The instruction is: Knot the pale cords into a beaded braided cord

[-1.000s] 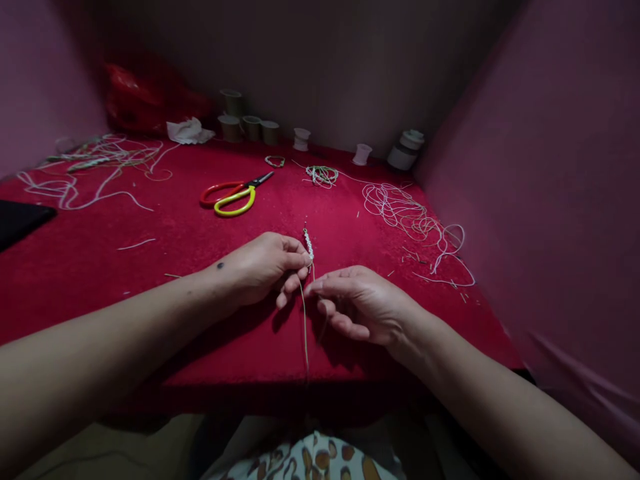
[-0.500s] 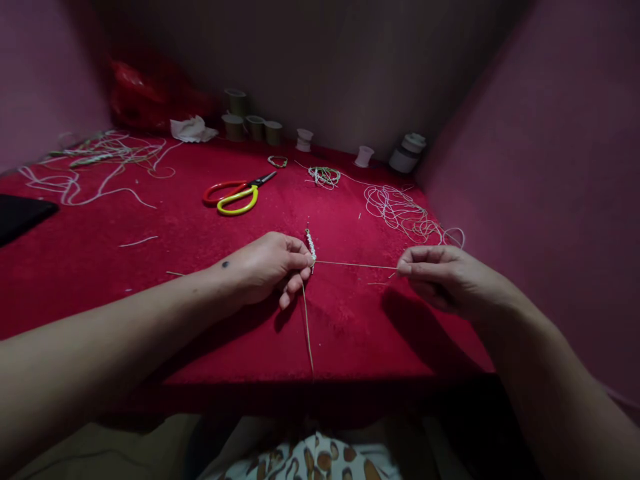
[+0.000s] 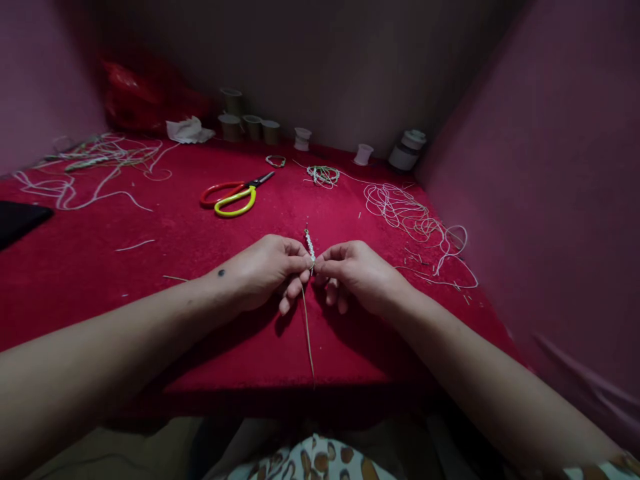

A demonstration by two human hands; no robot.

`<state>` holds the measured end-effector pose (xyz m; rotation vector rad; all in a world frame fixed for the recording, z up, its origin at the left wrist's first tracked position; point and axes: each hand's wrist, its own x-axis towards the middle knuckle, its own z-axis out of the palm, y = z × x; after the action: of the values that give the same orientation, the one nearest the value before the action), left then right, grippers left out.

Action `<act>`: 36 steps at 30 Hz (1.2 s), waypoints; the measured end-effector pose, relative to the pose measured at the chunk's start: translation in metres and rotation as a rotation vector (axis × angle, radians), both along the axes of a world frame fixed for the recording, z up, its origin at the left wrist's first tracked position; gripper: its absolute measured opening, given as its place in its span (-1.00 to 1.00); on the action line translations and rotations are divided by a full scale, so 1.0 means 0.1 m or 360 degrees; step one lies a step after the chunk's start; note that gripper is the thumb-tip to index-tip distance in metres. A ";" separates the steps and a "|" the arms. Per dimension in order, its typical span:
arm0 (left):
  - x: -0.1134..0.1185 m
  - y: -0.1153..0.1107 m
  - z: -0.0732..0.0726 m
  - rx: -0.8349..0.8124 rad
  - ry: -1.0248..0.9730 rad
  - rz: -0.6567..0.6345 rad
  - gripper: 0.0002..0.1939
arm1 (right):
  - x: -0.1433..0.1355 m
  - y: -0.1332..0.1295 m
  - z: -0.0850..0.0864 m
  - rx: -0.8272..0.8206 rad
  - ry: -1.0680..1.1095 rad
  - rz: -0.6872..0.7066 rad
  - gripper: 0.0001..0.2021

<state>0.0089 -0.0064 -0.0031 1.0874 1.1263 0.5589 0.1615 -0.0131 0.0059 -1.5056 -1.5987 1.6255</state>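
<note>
a bench [image 3: 240, 353], covered in deep red, faintly mottled cloth, fills most of the view. at the back left sits a crumpled, shiny red plastic bag [image 3: 143, 97]. two loose tangles of thin, pale cord lie on the cloth, one at the left [image 3: 107, 160], one at the right [image 3: 400, 207], both limp and curling.

two bare hands meet near the middle. the left hand [image 3: 277, 270] pinches the near end of a knotted strip between thumb and fingertips. the right hand [image 3: 357, 270] has thumb and forefinger drawn together just beside that same end; whether cord is caught between them cannot be told.

beyond the left hand lie scissors [image 3: 251, 184] with smooth rounded grips, one red, one yellow, and short dark blades. along the back stand a squat white-lidded jar [image 3: 404, 159] and several flanged spools [image 3: 271, 133].

smallest of all, the knotted strip [image 3: 309, 243] points away from the person, slim, whitish and bumpy. it looks very light, flexible yet firmer than plain cord, its ridges likely giving good grip; the knots at the near end seem the best place to hold. a thin tan strand [image 3: 307, 327] hangs from the left hand toward the bench edge, probably soft and easily slipped.
</note>
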 end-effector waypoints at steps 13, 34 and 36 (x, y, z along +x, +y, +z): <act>-0.04 -0.05 0.01 0.0087 0.0145 -0.0089 -0.77 | 0.03 0.12 0.04 -0.0251 0.0158 -0.0030 -0.78; -0.12 -0.06 0.19 0.0792 0.0824 -0.0252 -0.81 | 0.01 0.15 0.04 -0.0264 0.0145 -0.0062 -0.75; -0.06 -0.17 0.11 0.1188 0.1031 -0.0362 -0.80 | 0.00 0.15 0.04 -0.0291 0.0134 -0.0068 -0.81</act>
<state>0.0028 -0.0230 0.0079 2.1227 1.3488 0.4611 0.1615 0.0014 0.0103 -1.5266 -1.3960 1.8279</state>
